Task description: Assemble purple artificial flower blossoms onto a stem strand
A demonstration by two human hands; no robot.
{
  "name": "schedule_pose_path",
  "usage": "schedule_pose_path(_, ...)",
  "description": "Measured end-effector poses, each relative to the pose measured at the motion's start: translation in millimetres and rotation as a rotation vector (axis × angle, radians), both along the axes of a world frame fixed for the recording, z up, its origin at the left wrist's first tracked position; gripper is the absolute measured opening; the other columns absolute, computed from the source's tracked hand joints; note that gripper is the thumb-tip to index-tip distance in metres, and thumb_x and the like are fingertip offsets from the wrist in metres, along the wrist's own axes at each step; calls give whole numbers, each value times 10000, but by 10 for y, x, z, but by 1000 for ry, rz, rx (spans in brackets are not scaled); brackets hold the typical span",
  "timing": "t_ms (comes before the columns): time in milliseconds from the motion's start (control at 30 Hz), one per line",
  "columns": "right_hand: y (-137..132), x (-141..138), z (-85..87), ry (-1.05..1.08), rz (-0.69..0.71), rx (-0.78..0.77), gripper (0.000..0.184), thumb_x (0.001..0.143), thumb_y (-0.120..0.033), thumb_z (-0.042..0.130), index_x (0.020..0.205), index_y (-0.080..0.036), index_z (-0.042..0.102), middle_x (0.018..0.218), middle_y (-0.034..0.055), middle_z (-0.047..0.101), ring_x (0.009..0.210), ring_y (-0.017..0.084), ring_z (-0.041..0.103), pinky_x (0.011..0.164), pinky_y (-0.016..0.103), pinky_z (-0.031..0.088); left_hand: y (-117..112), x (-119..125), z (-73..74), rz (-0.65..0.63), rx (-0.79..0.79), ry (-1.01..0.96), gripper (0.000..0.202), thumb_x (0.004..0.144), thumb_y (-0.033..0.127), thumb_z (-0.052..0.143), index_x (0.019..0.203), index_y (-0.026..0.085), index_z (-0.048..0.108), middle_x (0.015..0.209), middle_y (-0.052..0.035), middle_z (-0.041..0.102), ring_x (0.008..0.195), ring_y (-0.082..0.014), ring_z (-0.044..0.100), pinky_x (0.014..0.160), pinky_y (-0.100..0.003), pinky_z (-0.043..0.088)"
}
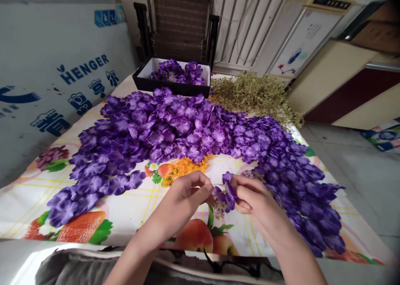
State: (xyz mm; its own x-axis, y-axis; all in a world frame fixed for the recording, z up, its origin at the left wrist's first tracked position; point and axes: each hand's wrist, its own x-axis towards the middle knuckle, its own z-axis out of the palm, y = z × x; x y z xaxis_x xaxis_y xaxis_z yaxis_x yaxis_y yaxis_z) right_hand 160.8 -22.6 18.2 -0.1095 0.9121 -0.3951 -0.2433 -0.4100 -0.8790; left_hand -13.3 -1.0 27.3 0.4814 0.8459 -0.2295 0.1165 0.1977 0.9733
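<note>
Close to the table's front edge, my two hands nearly meet over the printed cloth. With fingertips pinched, my right hand [254,195] grips a purple artificial flower [230,193]. A pale green stem piece [220,210] hangs beside that flower. My left hand [190,197] is closed in a pinch at the flower's left side, on what looks like the stem; its fingertips partly cover it. Just beyond my hands lies a small heap of orange stamen pieces [187,168]. A broad pile of purple petal pieces [175,126] curves around from left to right.
A black box with white lining [142,83] holds purple flowers at the back. Beside it is a bundle of green stems [256,93]. The fruit-patterned tablecloth [134,214] covers the table. A chair [181,22] stands behind, a white chest [62,35] at left, a water dispenser [308,39] at right.
</note>
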Motion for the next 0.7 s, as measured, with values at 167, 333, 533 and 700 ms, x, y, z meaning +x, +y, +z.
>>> schedule_pose_path(167, -27, 24, 22, -244, 158, 8, 182, 694, -219, 509, 565, -195, 384, 508, -90, 254, 459, 64, 200, 444, 241, 126, -15, 57, -85, 159, 122, 179, 266, 932, 347, 377, 731, 188, 451, 674, -3, 520, 659, -164, 528, 627, -292, 409)
schedule_pose_path(333, 77, -3, -89, -848, 139, 275, 222, 806, -251, 448, 591, -199, 454, 502, -50, 368, 480, 118, 377, 476, 245, 266, -46, 36, -122, 24, 307, 408, 204, 916, 271, 464, 733, 186, 497, 708, -7, 576, 692, -171, 542, 653, -289, 390)
schedule_pose_path(533, 422, -160, -440, -1061, 81, 416, 257, 846, -142, 418, 1011, -152, 614, 959, 99, 655, 755, 197, 592, 723, 300, 427, -89, -107, -140, -251, 471, 473, 93, 858, 143, 543, 797, 185, 599, 940, -39, 595, 911, -198, 555, 818, -310, 418)
schedule_pose_path(700, 586, -361, -558, -1215, 170, 386, 234, 833, -104, 440, 943, -146, 643, 1044, 131, 637, 886, 232, 584, 762, 307, 395, -66, -209, -107, -381, 442, 513, 117, 847, 121, 536, 804, 182, 626, 893, -31, 624, 864, -191, 572, 794, -303, 424)
